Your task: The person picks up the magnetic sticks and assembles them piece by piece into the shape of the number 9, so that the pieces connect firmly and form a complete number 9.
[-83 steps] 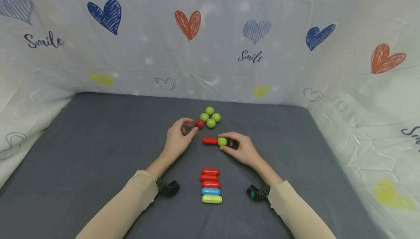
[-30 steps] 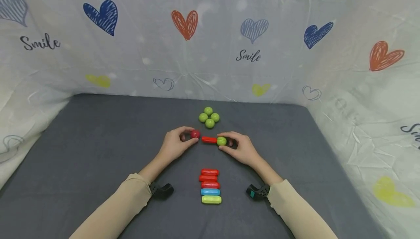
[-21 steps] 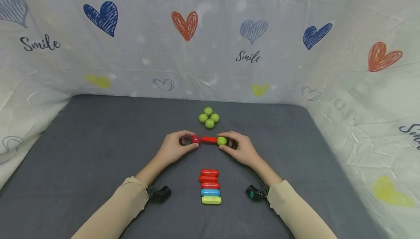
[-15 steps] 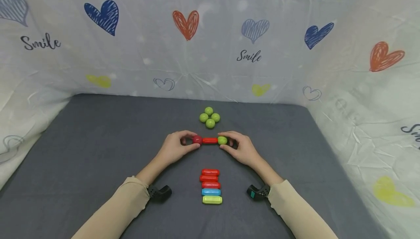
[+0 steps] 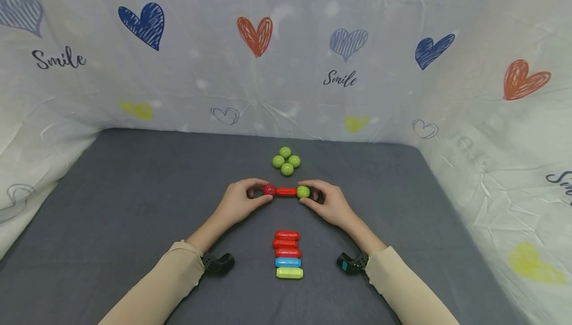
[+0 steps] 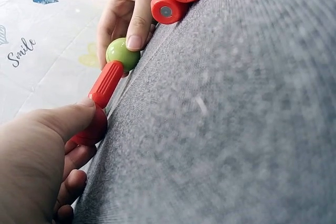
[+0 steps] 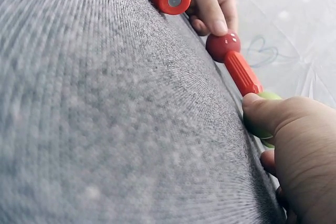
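My left hand (image 5: 238, 201) pinches a shiny red ball (image 5: 269, 190) between thumb and fingers. A red ribbed rod (image 5: 286, 192) runs from that ball to a green ball (image 5: 303, 192), which my right hand (image 5: 330, 203) pinches at the other end. The three pieces form one straight line, lying left to right close over the dark cloth. In the left wrist view the rod (image 6: 106, 83) meets both balls end to end. The right wrist view shows the left thumb on the red ball (image 7: 223, 47) and the right thumb over the green ball (image 7: 262, 116), partly hiding it.
Beyond the hands, several green balls (image 5: 287, 169) sit in a cluster on the grey cloth (image 5: 156, 181). Nearer the body lies a column of rods: three red ones (image 5: 287, 244), a blue one (image 5: 288, 262) and a yellow-green one (image 5: 289, 273). A white printed curtain (image 5: 286, 82) stands behind.
My left hand took the red ball from beside the green cluster and brought it nearer, against the red rod's left end. My right hand kept its hold on the green ball.
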A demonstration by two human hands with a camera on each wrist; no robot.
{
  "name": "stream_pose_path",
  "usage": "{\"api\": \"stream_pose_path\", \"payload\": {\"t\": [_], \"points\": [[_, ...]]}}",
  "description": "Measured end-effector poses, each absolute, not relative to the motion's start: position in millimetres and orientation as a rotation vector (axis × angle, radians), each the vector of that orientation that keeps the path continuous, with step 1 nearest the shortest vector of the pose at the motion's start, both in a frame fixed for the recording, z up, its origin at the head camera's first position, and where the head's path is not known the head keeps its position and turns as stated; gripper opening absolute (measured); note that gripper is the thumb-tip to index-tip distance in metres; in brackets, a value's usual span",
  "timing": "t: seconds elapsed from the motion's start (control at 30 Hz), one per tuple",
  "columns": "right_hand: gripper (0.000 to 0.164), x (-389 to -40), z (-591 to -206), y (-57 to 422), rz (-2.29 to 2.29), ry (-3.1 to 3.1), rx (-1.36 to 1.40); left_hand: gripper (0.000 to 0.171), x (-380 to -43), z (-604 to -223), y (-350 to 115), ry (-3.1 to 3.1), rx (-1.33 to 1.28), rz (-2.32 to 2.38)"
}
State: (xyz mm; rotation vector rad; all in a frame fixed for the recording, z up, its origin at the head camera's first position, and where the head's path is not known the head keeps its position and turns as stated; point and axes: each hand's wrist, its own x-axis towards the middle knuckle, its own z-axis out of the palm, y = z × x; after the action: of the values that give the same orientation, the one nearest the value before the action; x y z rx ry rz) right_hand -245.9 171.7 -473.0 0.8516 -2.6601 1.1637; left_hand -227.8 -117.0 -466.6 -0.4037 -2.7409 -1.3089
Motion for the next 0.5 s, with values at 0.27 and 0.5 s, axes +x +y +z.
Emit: {"api": "stream_pose_path", "payload": {"t": [0.27,0.5], "points": [[0.039,-246,-472,172,1.152,-2.656,0.857,0.042,-226,-467,-116,-2.708,-0.372,-1.335],[0.039,-244,-473,171,1.159,-2.634,0.873,0.040,-217,-466,-117,-2.417,-0.271,-1.421]]}}
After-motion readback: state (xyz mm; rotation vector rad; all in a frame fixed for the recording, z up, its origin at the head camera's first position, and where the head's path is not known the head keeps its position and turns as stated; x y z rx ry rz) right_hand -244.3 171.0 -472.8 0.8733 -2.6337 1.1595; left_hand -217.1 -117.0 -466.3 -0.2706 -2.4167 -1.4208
